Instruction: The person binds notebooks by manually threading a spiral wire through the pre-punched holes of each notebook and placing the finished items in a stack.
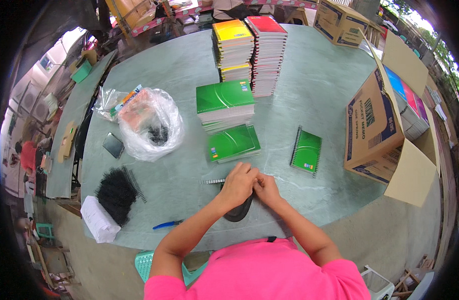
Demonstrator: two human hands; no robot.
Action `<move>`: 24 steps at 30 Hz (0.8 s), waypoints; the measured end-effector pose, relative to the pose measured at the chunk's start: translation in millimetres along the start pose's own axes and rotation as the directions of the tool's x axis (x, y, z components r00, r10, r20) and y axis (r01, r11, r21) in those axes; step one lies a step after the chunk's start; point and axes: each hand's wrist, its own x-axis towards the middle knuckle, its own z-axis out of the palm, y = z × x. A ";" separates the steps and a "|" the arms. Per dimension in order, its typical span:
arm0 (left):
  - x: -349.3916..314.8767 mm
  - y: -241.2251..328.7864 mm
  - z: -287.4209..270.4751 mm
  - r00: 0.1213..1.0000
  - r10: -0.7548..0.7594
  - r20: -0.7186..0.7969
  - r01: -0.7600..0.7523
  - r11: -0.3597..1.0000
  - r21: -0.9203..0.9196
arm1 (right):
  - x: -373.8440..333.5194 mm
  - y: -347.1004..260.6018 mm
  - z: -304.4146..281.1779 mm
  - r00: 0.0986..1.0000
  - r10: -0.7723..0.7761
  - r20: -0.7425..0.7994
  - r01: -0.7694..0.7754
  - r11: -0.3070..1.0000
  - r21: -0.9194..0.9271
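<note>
My left hand [237, 186] and my right hand [267, 188] meet close to the table's near edge, fingers bent and pressed together. From under the left hand a thin spiral binding coil [212, 181] sticks out to the left. What the right fingertips pinch is hidden. Below both hands lies a dark, rounded flat object [238, 212], partly covered by the left wrist. Just beyond them are a few green notebooks [234, 143], with a taller green stack [225, 102] behind. A single spiral-bound green notebook [307, 150] lies to the right.
Yellow [233, 31] and red notebook stacks [267, 50] stand at the back. An open cardboard box [374, 130] holds notebooks at right. On the left are a plastic bag [152, 125], a phone [113, 145], black coils [117, 195], a white roll [99, 220] and blue-handled pliers [167, 225].
</note>
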 end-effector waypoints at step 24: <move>17.3 48.7 22.0 0.939 0.332 0.086 -0.337 0.940 0.059 | -4.5 -25.5 -133.7 0.941 0.294 -0.169 -0.191 0.870 0.455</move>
